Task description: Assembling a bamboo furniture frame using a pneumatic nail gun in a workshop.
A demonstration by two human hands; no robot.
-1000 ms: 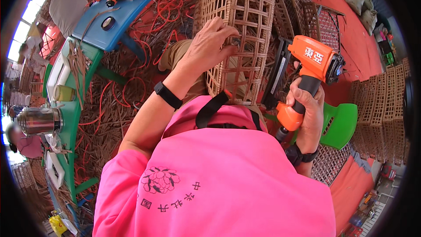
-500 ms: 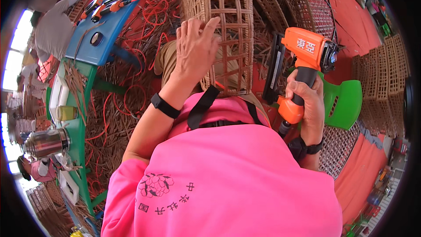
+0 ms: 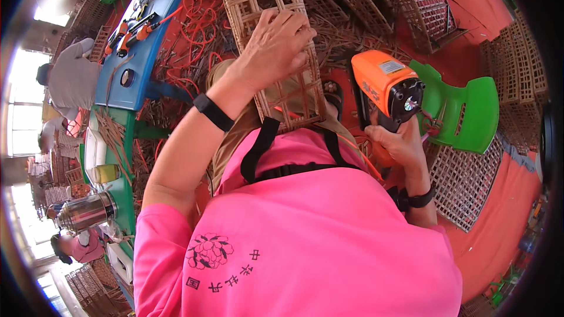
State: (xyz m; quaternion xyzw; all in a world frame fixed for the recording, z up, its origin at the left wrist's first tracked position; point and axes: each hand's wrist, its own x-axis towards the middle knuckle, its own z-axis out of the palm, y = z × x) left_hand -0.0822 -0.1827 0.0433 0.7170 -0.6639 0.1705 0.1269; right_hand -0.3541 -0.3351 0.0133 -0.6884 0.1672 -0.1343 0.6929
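Note:
A long woven rattan basket (image 3: 230,0) stands between my legs, its open lattice side up and its near end against my waist. My left hand (image 3: 273,50) lies across its middle, the fingers bent over the right edge of the weave; the fingertips are partly hidden. To the right of the basket, my right hand (image 3: 405,144) is wrapped around the handle of an orange and black air stapler (image 3: 379,79). Its rear end cap faces up toward me, and its long dark magazine side is turned toward the basket. The stapler is apart from the basket.
A blue table (image 3: 126,91) with orange-handled tools and a green table (image 3: 126,135) with a metal flask (image 3: 88,211) stand left. Red hoses (image 3: 194,29) lie among floor strips. A green chair (image 3: 476,114) and woven stacks (image 3: 517,70) are right. Other people (image 3: 73,79) work at far left.
My left hand has shifted right over the basket, its fingers now bent at the edge. The basket leans more to the left. My right hand has tilted the stapler, turning its rear cap toward me.

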